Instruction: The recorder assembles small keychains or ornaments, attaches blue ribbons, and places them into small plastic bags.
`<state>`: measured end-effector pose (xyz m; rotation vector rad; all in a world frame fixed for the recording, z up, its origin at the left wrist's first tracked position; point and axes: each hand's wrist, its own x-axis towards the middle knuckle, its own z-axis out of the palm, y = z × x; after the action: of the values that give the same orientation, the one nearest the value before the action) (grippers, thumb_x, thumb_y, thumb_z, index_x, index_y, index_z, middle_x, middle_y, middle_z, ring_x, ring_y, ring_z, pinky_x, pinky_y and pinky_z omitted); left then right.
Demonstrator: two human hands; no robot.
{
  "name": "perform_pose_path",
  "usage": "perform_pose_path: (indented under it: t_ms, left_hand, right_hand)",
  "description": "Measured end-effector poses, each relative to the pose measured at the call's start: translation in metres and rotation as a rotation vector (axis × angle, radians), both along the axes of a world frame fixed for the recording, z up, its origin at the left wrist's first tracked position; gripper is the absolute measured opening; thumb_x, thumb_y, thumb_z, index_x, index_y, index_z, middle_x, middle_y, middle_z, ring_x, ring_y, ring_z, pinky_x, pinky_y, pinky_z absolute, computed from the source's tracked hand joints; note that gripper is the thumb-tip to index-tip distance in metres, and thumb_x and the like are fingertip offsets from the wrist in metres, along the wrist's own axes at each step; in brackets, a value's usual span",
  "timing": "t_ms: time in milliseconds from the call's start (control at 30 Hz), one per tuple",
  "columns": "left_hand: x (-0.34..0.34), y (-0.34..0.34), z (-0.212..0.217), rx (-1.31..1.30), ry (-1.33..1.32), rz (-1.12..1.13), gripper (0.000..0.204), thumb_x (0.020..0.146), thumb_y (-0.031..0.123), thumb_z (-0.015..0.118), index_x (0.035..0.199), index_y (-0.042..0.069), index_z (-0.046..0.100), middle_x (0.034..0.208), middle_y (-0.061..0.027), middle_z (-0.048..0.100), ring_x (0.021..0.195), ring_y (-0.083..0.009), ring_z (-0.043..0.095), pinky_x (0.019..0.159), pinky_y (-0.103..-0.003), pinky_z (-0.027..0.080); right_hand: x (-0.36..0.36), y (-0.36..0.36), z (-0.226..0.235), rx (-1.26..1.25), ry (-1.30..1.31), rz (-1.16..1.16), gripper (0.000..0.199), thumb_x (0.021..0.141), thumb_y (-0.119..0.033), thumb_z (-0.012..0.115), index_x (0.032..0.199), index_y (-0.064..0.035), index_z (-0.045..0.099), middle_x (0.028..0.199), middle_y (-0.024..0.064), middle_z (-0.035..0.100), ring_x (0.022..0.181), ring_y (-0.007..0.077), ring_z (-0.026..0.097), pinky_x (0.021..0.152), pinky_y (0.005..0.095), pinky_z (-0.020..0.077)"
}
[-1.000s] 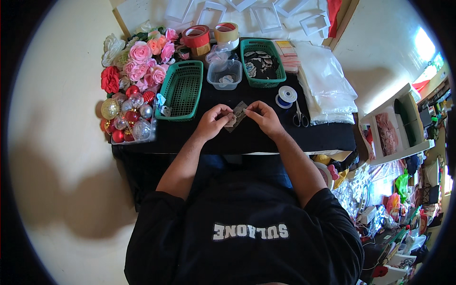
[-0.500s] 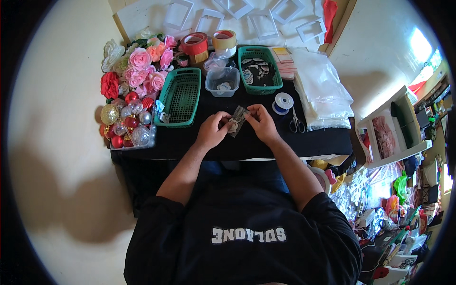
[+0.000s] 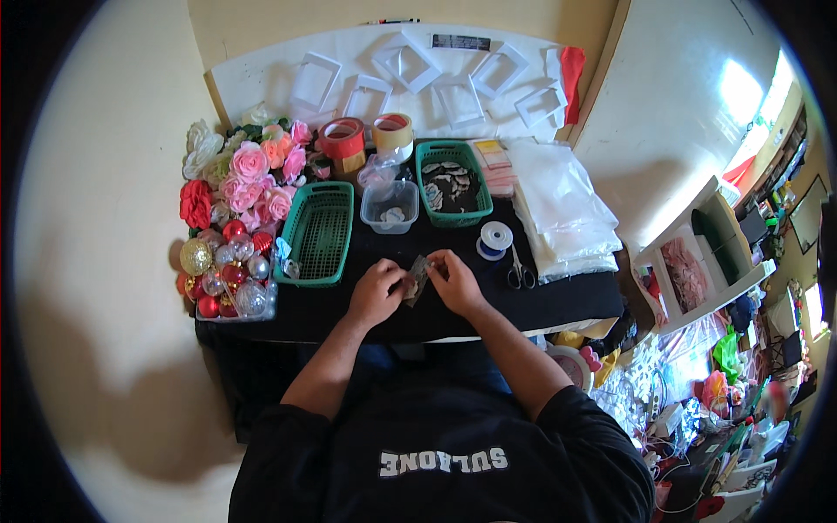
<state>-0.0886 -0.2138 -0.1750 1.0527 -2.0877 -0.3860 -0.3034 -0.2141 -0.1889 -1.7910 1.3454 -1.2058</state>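
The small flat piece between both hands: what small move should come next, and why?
Probably keep pinching the small flat piece and lift it slightly off the black table. The left hand and right hand grip it at opposite edges, low over the table.

On the bench point(image 3: 558, 305), an empty green basket point(image 3: 320, 234) sits just left of the grip, with baubles point(image 3: 225, 279) and fabric roses point(image 3: 248, 179) further left. Beyond the grip stand a clear tub point(image 3: 390, 207), a second green basket point(image 3: 452, 183) and two tape rolls point(image 3: 366, 137). To the right lie a spool point(image 3: 495, 239), scissors point(image 3: 520, 272) and clear bags point(image 3: 562, 209).
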Motion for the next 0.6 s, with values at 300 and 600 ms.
perform_pose_path:
  t_ms: [300,600]
  left_hand:
    - [-0.003,0.008,0.005,-0.087,-0.104,-0.039,0.017,0.084,0.015,0.077,0.101,0.01,0.076,0.108,-0.0068,0.067,0.095,-0.0304,0.063,0.084,-0.042,0.053]
    - [-0.014,0.013,0.016,-0.312,-0.136,0.186,0.019,0.086,0.02,0.078,0.102,0.012,0.073,0.098,-0.0063,0.064,0.093,-0.0305,0.063,0.08,-0.045,0.05]
  right_hand:
    - [0.001,0.012,0.017,-0.125,-0.021,-0.058,0.019,0.093,-0.006,0.068,0.11,0.0001,0.063,0.102,0.016,0.063,0.093,0.0345,0.066,0.082,0.0412,0.0539]
    - [-0.087,0.05,0.033,-0.356,0.547,-0.443,0.018,0.088,-0.019,0.071,0.102,-0.009,0.068,0.104,0.0106,0.062,0.102,0.0338,0.06,0.087,0.0465,0.0474]
